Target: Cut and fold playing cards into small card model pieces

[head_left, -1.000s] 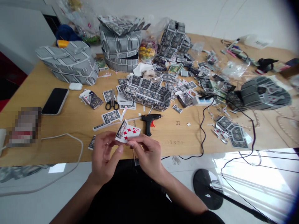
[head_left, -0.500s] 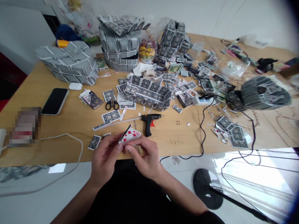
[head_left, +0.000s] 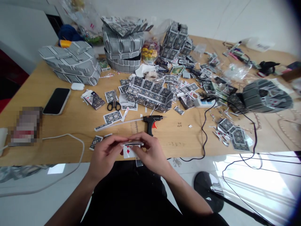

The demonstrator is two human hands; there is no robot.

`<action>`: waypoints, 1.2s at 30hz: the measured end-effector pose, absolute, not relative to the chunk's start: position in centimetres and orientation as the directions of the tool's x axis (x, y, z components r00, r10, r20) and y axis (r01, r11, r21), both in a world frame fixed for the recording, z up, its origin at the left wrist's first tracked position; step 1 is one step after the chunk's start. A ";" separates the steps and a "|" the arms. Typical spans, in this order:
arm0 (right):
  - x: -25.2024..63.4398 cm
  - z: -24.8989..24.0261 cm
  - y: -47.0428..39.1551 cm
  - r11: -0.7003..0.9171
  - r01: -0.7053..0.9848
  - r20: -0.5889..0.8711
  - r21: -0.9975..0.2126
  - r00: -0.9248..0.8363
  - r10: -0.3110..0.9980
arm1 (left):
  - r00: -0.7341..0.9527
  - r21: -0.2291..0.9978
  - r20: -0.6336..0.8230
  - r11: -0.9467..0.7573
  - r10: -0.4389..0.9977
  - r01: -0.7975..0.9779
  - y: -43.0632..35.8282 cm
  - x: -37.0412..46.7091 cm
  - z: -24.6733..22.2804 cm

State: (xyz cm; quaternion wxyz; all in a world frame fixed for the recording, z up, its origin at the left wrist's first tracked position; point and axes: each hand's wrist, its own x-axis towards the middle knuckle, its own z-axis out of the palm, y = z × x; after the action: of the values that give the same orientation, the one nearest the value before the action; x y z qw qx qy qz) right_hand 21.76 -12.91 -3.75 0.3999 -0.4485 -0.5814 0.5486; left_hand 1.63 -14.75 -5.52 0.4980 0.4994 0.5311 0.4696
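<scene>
Playing card (head_left: 128,151) held in two hands above the near edge of the tabletop (head_left: 188,144), a red diamond visible on its face. The left hand (head_left: 103,160) pinches the card at its 9 o'clock side; the right hand (head_left: 152,155) grips it at 3 o'clock, thumb across the face. Whether the piece is one folded card or several cannot be told. Clock directions are taken from the card: glue gun (head_left: 150,121), near, 1 o'clock; open-topped card tray (head_left: 149,95), between 12 and 1; scissors (head_left: 114,105), 11; phone (head_left: 57,101), 10; loose cards (head_left: 237,135), well apart, 3.
</scene>
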 end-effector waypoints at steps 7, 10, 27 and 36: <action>21.4 -4.0 -12.5 -0.183 -0.039 -0.171 -0.982 -0.205 0.964 | 0.089 0.870 -0.259 0.272 0.962 -0.410 -14.9 2.7 -6.0; 21.5 -4.2 -12.7 -0.181 -0.034 -0.170 -0.983 -0.211 0.963 | 0.139 0.811 -0.346 0.371 0.928 -0.453 -15.1 3.0 -5.9; 21.3 -3.6 -13.6 0.045 0.170 0.017 -0.984 -0.164 0.986 | 0.139 0.900 -0.309 0.337 0.941 -0.278 -15.2 2.3 -6.6; 21.3 -3.3 -13.8 0.101 0.219 0.069 -0.971 -0.151 0.986 | 0.115 0.920 -0.279 0.299 0.954 -0.252 -15.4 2.4 -6.7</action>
State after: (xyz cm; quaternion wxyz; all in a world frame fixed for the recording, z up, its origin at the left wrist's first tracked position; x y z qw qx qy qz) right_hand 21.28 -13.78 -3.34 0.4241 -0.4948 -0.6088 0.4524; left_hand 2.39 -15.42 -6.67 0.6498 0.3678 0.4769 0.4638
